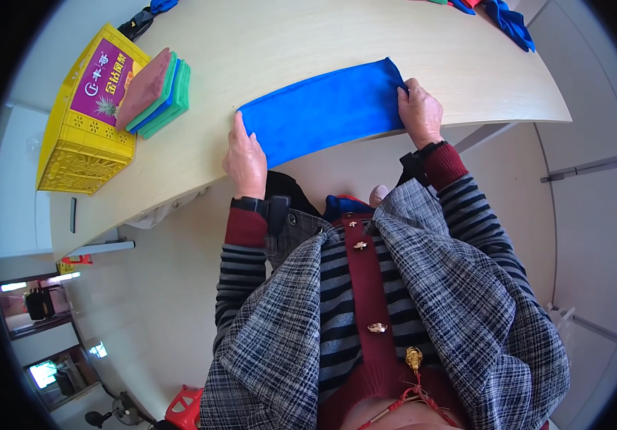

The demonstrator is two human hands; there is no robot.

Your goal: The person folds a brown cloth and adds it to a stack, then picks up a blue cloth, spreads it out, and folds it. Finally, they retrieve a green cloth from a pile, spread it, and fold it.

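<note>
Cloth [326,111] spans the space between the two hands in the head view, blue and drawn out nearly flat in front of the body. Its long axis runs from left to right with a slant: the right end sits farther from the person than the left. The near side follows the front edge of the desk [265,43]; whether it rests there or is held just above cannot be told.

Both hands are well apart, each closed on one end of the cloth. The left hand [245,163] grips the left end, thumb side up along the short edge, while the right hand [421,113] pinches the right end by its short side. Neither is nearer to the cloth, as both touch it; the left is the one closer to the body. The fingers underneath are mostly hidden.

Left of the cloth, beyond the left hand, a stack [155,99] of pink, blue and green cloths leans against a yellow box [88,143]. The left hand is the nearer one to this stack. Far off to the right, a blue heap [507,26] lies by the edge.
</note>
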